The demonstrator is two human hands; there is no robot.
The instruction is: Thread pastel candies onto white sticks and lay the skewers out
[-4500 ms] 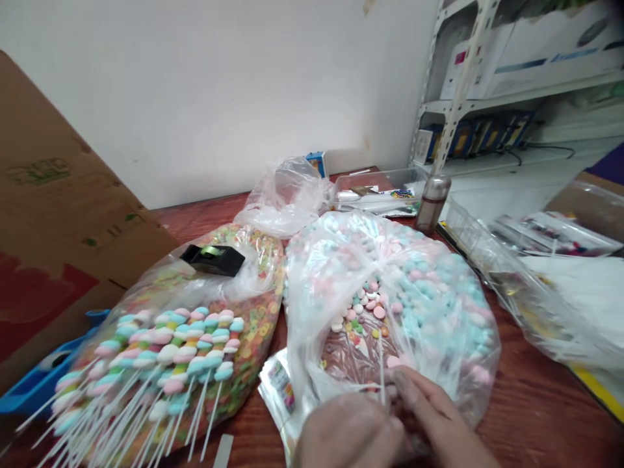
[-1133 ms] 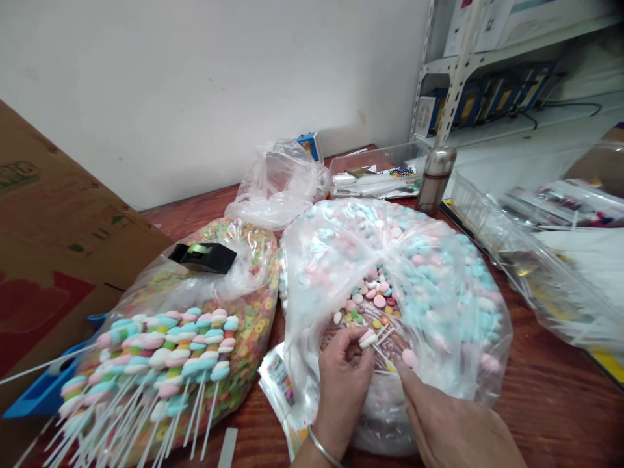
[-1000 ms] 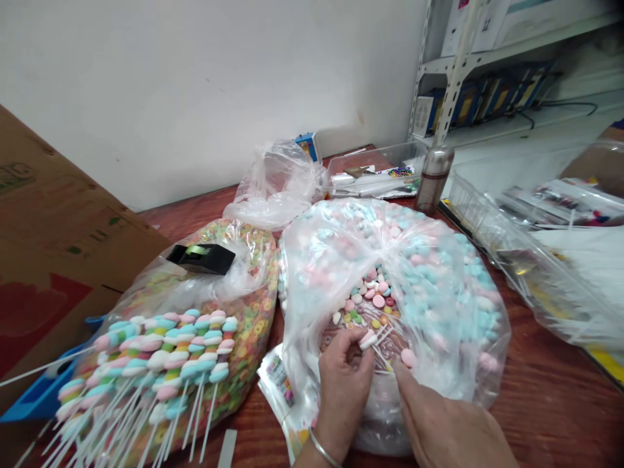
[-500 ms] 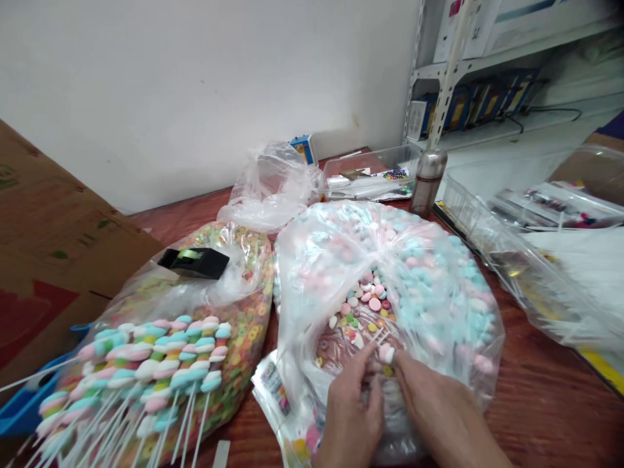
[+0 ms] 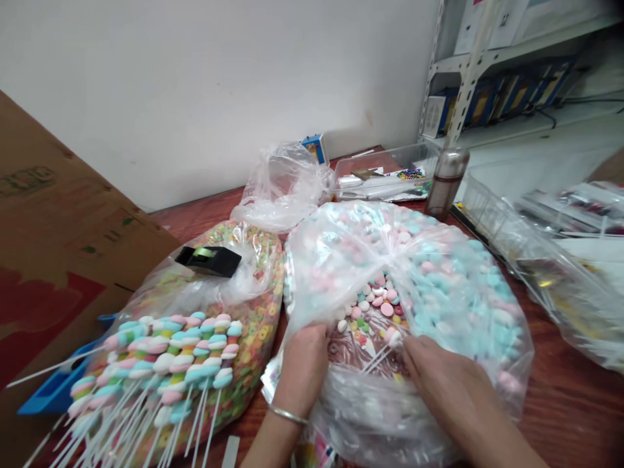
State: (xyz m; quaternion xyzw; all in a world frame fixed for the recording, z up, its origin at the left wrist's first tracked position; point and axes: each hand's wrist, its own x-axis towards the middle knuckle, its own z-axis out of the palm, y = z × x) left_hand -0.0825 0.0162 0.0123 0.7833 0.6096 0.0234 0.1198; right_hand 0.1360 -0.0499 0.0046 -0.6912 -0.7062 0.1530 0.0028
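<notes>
My left hand, with a bangle at its wrist, is closed on the left edge of the opening in a clear plastic bag full of pastel marshmallows. My right hand is closed at the right edge, its fingers pressed to the plastic; the fingertips are partly hidden. Between my hands, white sticks lie in the opening, a pink and white marshmallow at their upper end. Loose marshmallows and small coloured candy rings lie behind them. Finished-looking marshmallow skewers rest in rows at left.
Under the skewers lies a bag of colourful ring candies, topped by a black tape dispenser. A cardboard box and blue tray stand left. Behind are a metal flask, clear bins and a shelf.
Earlier my left hand pinched a marshmallow close to my right hand. Now it has moved left to the bag's edge, the marshmallow lies by the sticks, and the front plastic is drawn up.
</notes>
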